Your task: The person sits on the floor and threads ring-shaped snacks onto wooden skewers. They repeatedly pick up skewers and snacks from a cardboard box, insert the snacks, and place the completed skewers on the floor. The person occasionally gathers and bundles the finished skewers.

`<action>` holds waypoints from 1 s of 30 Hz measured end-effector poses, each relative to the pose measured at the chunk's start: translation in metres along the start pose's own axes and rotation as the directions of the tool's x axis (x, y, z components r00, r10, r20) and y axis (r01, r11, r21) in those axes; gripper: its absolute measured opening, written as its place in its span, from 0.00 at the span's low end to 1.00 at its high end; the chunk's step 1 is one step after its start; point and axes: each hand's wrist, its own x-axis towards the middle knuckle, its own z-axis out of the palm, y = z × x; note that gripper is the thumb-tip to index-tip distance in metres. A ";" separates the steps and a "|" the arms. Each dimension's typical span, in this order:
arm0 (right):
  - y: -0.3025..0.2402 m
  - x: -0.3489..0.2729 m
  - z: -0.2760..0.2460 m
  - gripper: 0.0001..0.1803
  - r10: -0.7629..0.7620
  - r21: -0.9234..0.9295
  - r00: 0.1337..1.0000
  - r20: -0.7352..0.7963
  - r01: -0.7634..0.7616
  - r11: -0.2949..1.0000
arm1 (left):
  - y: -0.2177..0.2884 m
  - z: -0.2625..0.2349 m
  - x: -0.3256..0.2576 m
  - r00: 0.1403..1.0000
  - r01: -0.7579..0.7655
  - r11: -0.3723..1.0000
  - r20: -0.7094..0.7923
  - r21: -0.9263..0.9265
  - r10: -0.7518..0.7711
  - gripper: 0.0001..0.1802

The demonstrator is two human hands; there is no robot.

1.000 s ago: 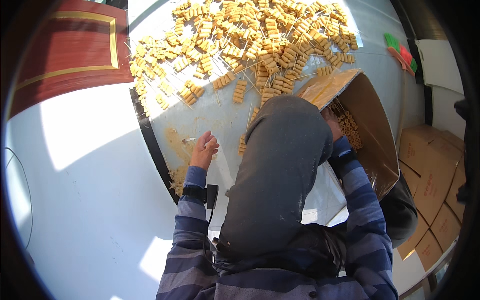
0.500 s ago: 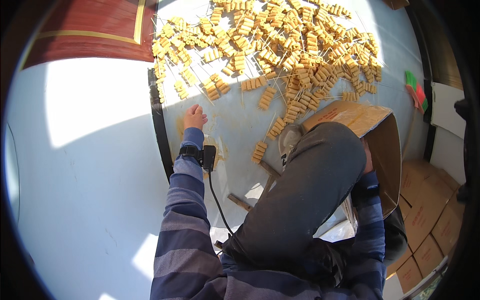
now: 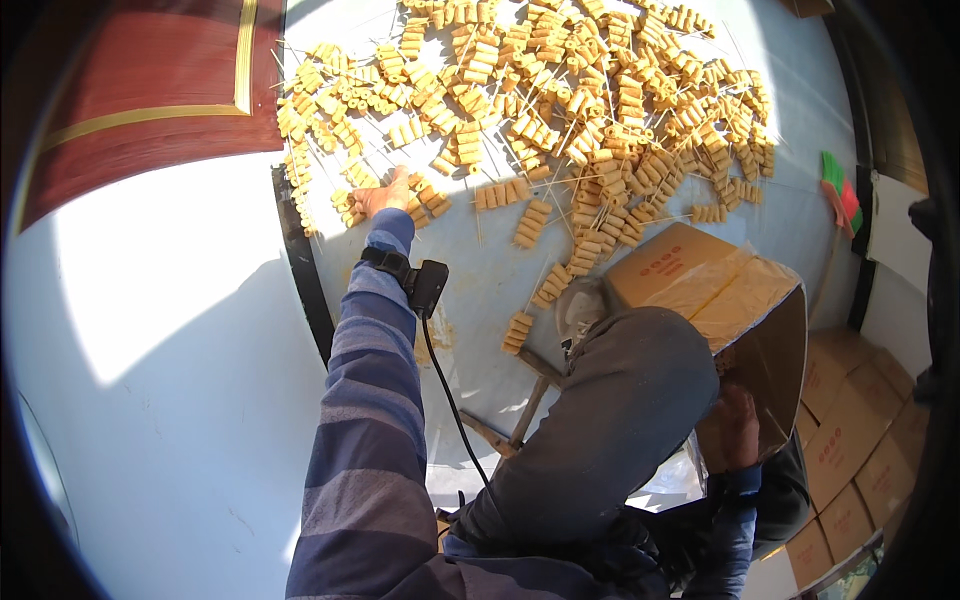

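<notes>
Left hand's at the skewered rolls by the floor's left edge, right hand's at the cardboard box's mouth; can't tell if either's gripping. Loads left loose, box fill's anyone's guess.

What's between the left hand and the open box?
In the head view, skewered rolls and patches of bare floor lie between the left hand and the box.

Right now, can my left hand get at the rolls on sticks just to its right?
Likely yes: the left hand is close beside those rolls on sticks, and nothing visible stands between them, though contact is hard to tell.
</notes>
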 end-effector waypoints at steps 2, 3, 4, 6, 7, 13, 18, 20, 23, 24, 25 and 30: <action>-0.006 -0.004 0.002 0.16 0.089 0.024 0.996 0.003 -0.089 0.996 | 0.001 0.008 -0.002 0.999 0.034 0.999 0.019 0.016 -0.035 0.66; -0.010 -0.004 0.001 0.16 0.092 0.079 0.996 0.004 -0.092 0.993 | 0.001 0.012 -0.002 1.000 -0.001 0.999 -0.014 0.036 0.001 0.65; -0.014 -0.004 -0.001 0.16 0.109 0.073 0.994 0.022 -0.110 0.991 | 0.001 0.015 -0.001 0.999 -0.026 0.998 -0.028 0.061 0.028 0.63; -0.023 0.001 -0.002 0.16 0.116 0.043 0.992 0.047 -0.118 0.992 | -0.001 0.020 0.001 0.999 -0.038 0.997 -0.006 0.061 0.038 0.60; -0.027 0.004 -0.002 0.16 0.104 0.022 0.993 0.055 -0.106 0.994 | -0.002 0.022 0.001 0.999 -0.025 0.999 0.028 0.037 0.024 0.59; -0.038 0.020 0.004 0.17 0.017 -0.006 0.995 0.096 -0.016 1.000 | -0.039 0.029 -0.023 0.976 -0.163 0.987 0.150 0.011 0.160 0.50; -0.046 0.013 -0.002 0.16 -0.014 -0.061 0.998 0.061 0.018 0.998 | -0.100 0.017 -0.063 0.872 -0.340 0.940 0.382 0.023 0.306 0.32; -0.059 0.014 -0.011 0.15 -0.080 -0.129 0.997 0.021 0.082 0.988 | -0.111 -0.001 -0.069 0.744 -0.293 0.947 0.590 -0.133 0.313 0.25; -0.096 0.022 -0.035 0.13 -0.147 -0.094 0.981 -0.128 0.136 0.986 | -0.110 -0.041 -0.088 0.545 -0.043 0.968 0.805 -0.249 0.232 0.20; -0.114 0.026 -0.044 0.13 -0.185 -0.098 0.965 -0.185 0.169 0.981 | -0.107 -0.057 -0.102 0.521 0.094 0.935 0.817 -0.341 0.246 0.19; -0.132 0.030 -0.053 0.12 -0.221 -0.103 0.944 -0.246 0.201 0.974 | -0.101 -0.076 -0.114 0.486 0.257 0.864 0.830 -0.433 0.272 0.18; -0.235 0.017 -0.093 0.13 -0.278 0.190 0.905 -0.322 0.349 0.918 | -0.042 -0.180 -0.173 0.308 0.219 0.794 0.812 -0.568 0.496 0.16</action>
